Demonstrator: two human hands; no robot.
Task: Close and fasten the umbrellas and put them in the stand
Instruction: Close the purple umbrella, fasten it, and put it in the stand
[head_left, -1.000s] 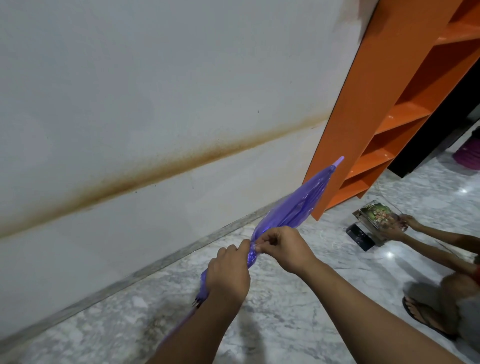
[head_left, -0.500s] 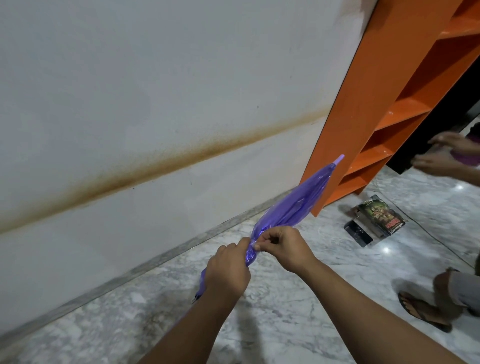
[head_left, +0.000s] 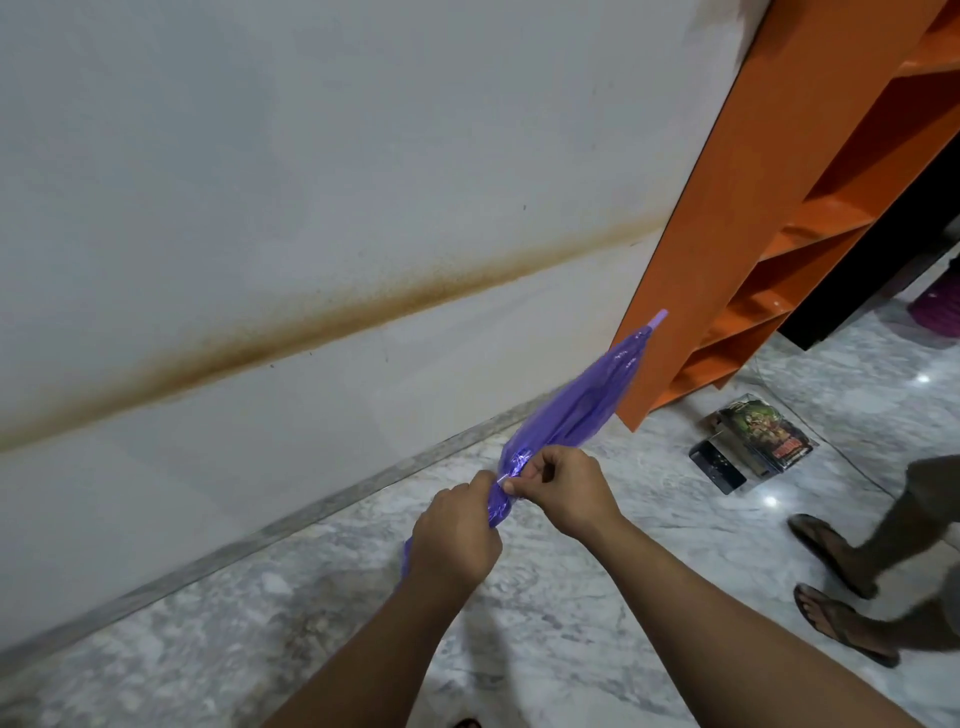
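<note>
— Marble floor (head_left: 571, 639), grey-veined, running up to a white wall (head_left: 260, 156) with a long brown stain (head_left: 291, 343) across it. What's the person holding?

— A purple umbrella (head_left: 582, 405), folded, held slanting in the air above the floor, its pale tip (head_left: 658, 318) pointing up towards the orange shelving unit (head_left: 727, 234).

— And the hands?

— Left hand (head_left: 456, 538) is wrapped round the lower part of the bundled canopy, fingers curled tight about it. Right hand (head_left: 561, 491) is just above, touching the left, thumb and forefinger pinching something thin and clear at the canopy's waist. Could be the strap; I can't tell.

— Is it fastened?

— Can't tell from here. The handle end is hidden behind the left wrist.

— Anything else about?

— A printed packet (head_left: 763, 434) and a small dark box (head_left: 719, 465) lie on the floor beside the foot of the shelves. Someone else stands to the right, in flip-flops (head_left: 836, 623). A purple thing (head_left: 937, 312) sits at the far right edge, too cropped to name.
</note>
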